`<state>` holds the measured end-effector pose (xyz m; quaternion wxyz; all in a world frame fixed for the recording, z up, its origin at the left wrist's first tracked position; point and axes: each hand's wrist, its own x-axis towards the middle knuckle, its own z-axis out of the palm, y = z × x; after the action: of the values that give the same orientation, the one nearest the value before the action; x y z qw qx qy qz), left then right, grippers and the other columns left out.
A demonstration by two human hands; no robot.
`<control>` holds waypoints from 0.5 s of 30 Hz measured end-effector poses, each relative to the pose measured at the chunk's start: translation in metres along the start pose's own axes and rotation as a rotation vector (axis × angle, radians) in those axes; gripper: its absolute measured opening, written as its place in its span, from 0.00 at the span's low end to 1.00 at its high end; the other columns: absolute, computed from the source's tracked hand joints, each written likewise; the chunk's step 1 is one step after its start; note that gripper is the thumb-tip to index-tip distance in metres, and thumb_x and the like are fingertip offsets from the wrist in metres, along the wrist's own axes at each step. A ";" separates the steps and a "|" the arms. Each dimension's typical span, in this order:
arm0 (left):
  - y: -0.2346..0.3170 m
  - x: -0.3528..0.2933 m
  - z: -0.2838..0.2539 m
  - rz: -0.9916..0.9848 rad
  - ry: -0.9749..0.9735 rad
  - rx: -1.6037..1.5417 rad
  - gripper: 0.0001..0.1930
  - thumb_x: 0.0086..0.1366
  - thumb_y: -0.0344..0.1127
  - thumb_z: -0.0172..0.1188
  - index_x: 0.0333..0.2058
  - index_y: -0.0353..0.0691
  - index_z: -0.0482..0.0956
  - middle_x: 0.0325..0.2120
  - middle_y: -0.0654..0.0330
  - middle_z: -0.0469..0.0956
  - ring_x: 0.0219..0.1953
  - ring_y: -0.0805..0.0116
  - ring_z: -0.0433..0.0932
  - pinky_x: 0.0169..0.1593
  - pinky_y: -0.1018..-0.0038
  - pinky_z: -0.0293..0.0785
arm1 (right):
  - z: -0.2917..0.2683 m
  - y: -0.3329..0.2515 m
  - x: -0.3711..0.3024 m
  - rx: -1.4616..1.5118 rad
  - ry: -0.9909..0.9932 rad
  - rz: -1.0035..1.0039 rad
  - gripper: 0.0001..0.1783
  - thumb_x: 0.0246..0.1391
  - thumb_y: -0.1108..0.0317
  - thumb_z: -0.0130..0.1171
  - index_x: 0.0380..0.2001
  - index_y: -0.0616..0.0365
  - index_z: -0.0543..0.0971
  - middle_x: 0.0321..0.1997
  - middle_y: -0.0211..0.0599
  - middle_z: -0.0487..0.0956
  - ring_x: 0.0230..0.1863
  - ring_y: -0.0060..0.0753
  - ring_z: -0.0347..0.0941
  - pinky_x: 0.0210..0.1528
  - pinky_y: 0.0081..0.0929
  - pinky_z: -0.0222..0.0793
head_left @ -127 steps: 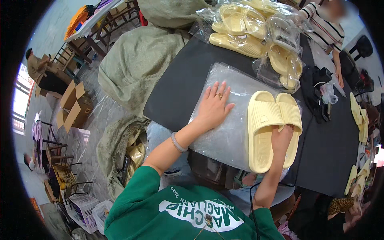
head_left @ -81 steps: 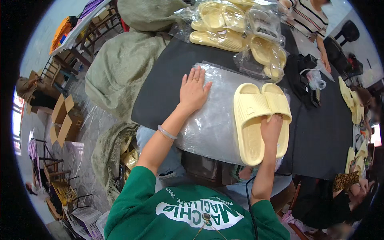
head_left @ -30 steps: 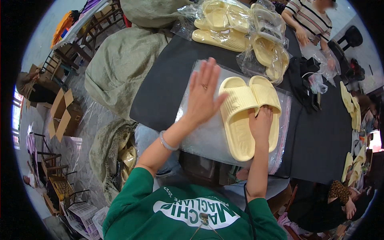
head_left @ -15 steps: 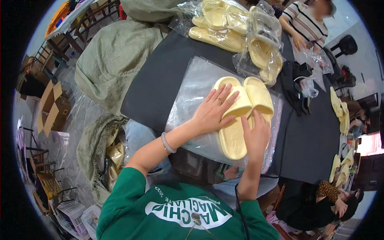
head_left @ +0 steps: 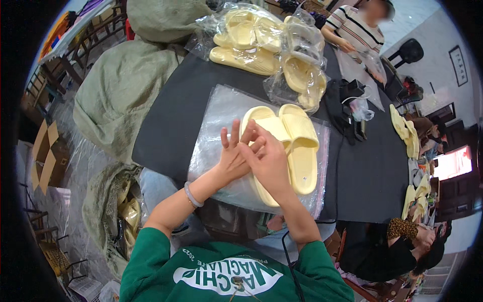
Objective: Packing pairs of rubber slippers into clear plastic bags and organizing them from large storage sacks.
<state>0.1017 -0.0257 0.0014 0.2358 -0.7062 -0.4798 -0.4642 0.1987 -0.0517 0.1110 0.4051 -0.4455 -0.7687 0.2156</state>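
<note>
Left hand point(head_left: 233, 163) and right hand point(head_left: 270, 162) have come together, left spread and empty, right curled at its fingers, grip unclear; yellow slippers point(head_left: 300, 126), toward their three o'clock, probably best kept paired, flat on the plastic bag point(head_left: 215, 118).

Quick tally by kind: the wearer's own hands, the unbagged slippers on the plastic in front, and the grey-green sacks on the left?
Own hands: 2
Pale yellow slippers: 2
Grey-green sacks: 3
Total: 7
</note>
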 end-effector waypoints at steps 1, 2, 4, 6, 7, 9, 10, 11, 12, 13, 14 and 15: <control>0.000 0.001 -0.001 -0.018 0.020 0.003 0.31 0.65 0.46 0.45 0.65 0.56 0.49 0.67 0.50 0.44 0.69 0.44 0.36 0.66 0.50 0.21 | 0.001 -0.001 0.002 -0.065 -0.026 -0.022 0.27 0.49 0.61 0.62 0.52 0.59 0.71 0.41 0.41 0.78 0.42 0.40 0.74 0.48 0.35 0.63; 0.001 0.003 -0.002 -0.017 0.027 -0.002 0.31 0.65 0.46 0.45 0.65 0.56 0.49 0.67 0.50 0.44 0.69 0.44 0.36 0.66 0.50 0.21 | 0.001 0.002 0.004 -0.065 -0.050 -0.017 0.28 0.49 0.59 0.62 0.52 0.60 0.71 0.42 0.41 0.77 0.41 0.40 0.74 0.48 0.35 0.62; 0.004 0.006 -0.003 -0.101 -0.073 -0.054 0.31 0.65 0.43 0.45 0.65 0.52 0.49 0.67 0.48 0.43 0.69 0.45 0.36 0.66 0.51 0.21 | 0.001 0.001 0.006 -0.103 -0.029 -0.047 0.29 0.49 0.59 0.62 0.52 0.61 0.70 0.42 0.41 0.77 0.42 0.41 0.74 0.48 0.36 0.62; 0.003 0.002 -0.002 -0.119 -0.093 -0.063 0.30 0.64 0.42 0.46 0.65 0.51 0.51 0.67 0.47 0.43 0.69 0.45 0.36 0.66 0.51 0.21 | 0.005 0.003 0.006 -0.127 -0.011 -0.078 0.29 0.49 0.59 0.62 0.52 0.62 0.70 0.43 0.41 0.77 0.42 0.41 0.74 0.48 0.37 0.62; 0.002 0.001 -0.002 -0.137 -0.116 -0.076 0.30 0.64 0.41 0.46 0.64 0.50 0.53 0.67 0.47 0.44 0.69 0.45 0.36 0.66 0.51 0.21 | 0.009 0.008 0.005 -0.116 0.006 -0.109 0.31 0.48 0.58 0.62 0.53 0.62 0.69 0.43 0.41 0.77 0.42 0.42 0.74 0.48 0.37 0.61; 0.003 0.004 -0.005 -0.156 -0.178 -0.034 0.29 0.63 0.40 0.46 0.64 0.49 0.55 0.67 0.48 0.44 0.69 0.46 0.36 0.66 0.52 0.20 | 0.013 0.013 0.004 -0.102 0.023 -0.132 0.32 0.48 0.58 0.63 0.54 0.63 0.68 0.43 0.42 0.77 0.43 0.43 0.74 0.49 0.38 0.61; 0.004 0.006 -0.007 -0.175 -0.238 0.007 0.29 0.63 0.40 0.47 0.63 0.48 0.56 0.67 0.48 0.45 0.69 0.47 0.37 0.66 0.52 0.20 | 0.013 0.014 0.004 -0.086 -0.001 -0.103 0.32 0.48 0.58 0.62 0.54 0.63 0.68 0.44 0.42 0.77 0.43 0.44 0.74 0.48 0.37 0.62; 0.004 0.008 -0.009 -0.174 -0.244 0.010 0.29 0.63 0.40 0.47 0.63 0.48 0.56 0.67 0.48 0.45 0.69 0.47 0.37 0.66 0.52 0.20 | 0.013 0.015 0.005 -0.067 -0.027 -0.076 0.32 0.49 0.58 0.62 0.54 0.62 0.68 0.44 0.42 0.77 0.43 0.44 0.74 0.47 0.36 0.63; 0.003 0.011 -0.010 -0.195 -0.264 -0.041 0.28 0.62 0.40 0.47 0.62 0.47 0.58 0.67 0.48 0.45 0.69 0.48 0.37 0.65 0.52 0.20 | 0.011 0.016 0.007 -0.060 -0.028 -0.071 0.32 0.49 0.58 0.62 0.54 0.62 0.68 0.44 0.42 0.77 0.43 0.44 0.74 0.47 0.36 0.63; 0.002 0.015 -0.012 -0.216 -0.284 -0.091 0.28 0.62 0.39 0.47 0.62 0.45 0.59 0.67 0.48 0.46 0.69 0.49 0.37 0.65 0.52 0.19 | 0.007 0.017 0.012 -0.060 -0.027 -0.023 0.30 0.50 0.59 0.62 0.54 0.62 0.68 0.44 0.43 0.76 0.43 0.44 0.74 0.46 0.36 0.64; 0.003 0.022 -0.017 -0.258 -0.381 -0.032 0.29 0.62 0.43 0.48 0.62 0.42 0.59 0.66 0.48 0.47 0.69 0.49 0.41 0.66 0.51 0.27 | 0.006 0.019 0.016 -0.053 -0.032 0.029 0.29 0.51 0.60 0.61 0.53 0.63 0.68 0.44 0.43 0.76 0.42 0.44 0.74 0.45 0.35 0.66; 0.002 0.025 -0.018 -0.260 -0.392 -0.025 0.29 0.62 0.43 0.48 0.62 0.42 0.59 0.66 0.48 0.47 0.69 0.49 0.41 0.66 0.51 0.27 | 0.001 0.021 0.024 -0.042 -0.036 0.034 0.29 0.51 0.60 0.61 0.53 0.63 0.68 0.44 0.43 0.76 0.42 0.44 0.74 0.45 0.35 0.66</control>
<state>0.0986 -0.0292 0.0314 0.0678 -0.7180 -0.5975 -0.3507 0.2016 -0.0204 0.1062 0.3778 -0.4630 -0.7727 0.2142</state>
